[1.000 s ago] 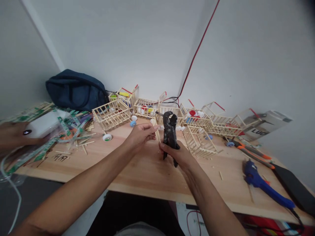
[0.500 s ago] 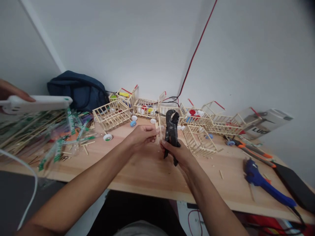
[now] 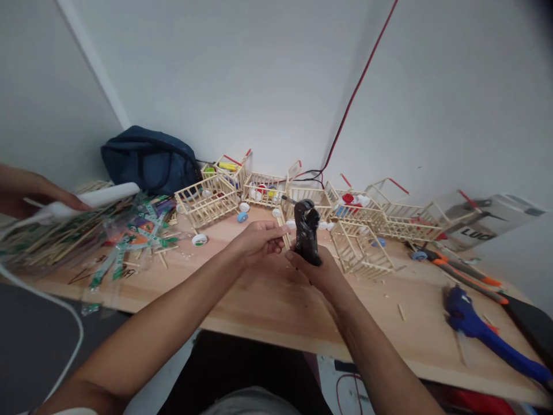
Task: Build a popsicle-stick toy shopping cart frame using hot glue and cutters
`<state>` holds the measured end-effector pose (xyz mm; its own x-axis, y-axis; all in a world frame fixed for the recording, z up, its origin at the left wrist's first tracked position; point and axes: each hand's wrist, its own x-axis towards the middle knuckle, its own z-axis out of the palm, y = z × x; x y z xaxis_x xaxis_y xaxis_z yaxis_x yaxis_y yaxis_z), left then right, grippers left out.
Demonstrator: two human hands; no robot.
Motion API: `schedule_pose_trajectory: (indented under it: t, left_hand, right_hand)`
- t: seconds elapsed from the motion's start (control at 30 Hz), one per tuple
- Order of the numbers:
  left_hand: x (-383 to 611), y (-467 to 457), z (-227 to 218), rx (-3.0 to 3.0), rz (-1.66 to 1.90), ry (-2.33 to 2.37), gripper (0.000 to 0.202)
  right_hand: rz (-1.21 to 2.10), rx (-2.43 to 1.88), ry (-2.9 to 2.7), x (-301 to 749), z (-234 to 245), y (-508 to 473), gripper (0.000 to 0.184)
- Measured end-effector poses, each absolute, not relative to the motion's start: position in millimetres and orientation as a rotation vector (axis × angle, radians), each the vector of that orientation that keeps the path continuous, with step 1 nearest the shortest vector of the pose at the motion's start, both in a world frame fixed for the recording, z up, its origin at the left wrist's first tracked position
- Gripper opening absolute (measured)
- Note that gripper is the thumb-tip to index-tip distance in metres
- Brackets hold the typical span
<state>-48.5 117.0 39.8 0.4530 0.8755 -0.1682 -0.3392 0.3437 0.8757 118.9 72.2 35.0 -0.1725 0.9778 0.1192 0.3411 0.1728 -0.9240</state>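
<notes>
My left hand [image 3: 258, 240] pinches a few thin wooden sticks [image 3: 283, 232] over the middle of the wooden table [image 3: 268, 305]. Close beside it, my right hand [image 3: 317, 272] is wrapped round the handles of black cutting pliers [image 3: 306, 230], held upright with the jaws on top. The jaws stand just right of the sticks; whether they touch is unclear. Both hands hover a little above the tabletop.
Small stick-built carts [image 3: 207, 201] with bottle caps line the back wall. A dark blue bag [image 3: 149, 161] lies at back left. Another person's hand [image 3: 30, 190] holds a white object [image 3: 93, 199] above packets of sticks [image 3: 125, 236]. A blue glue gun [image 3: 484, 328] and orange-handled pliers [image 3: 462, 271] lie right.
The other person's hand lifted the white object off the stick packets. My hands came closer together, and the pliers' handles closed up in my right hand. The view shifted slightly left.
</notes>
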Motion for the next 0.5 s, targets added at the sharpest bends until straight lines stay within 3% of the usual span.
schedule_pose_trajectory:
  t: [0.5]
  left_hand:
    - [-52.3,117.0,42.5,0.956,0.863,0.788,0.038]
  right_hand:
    - [1.078,-1.276,-1.62,119.8,35.3,74.0,0.025]
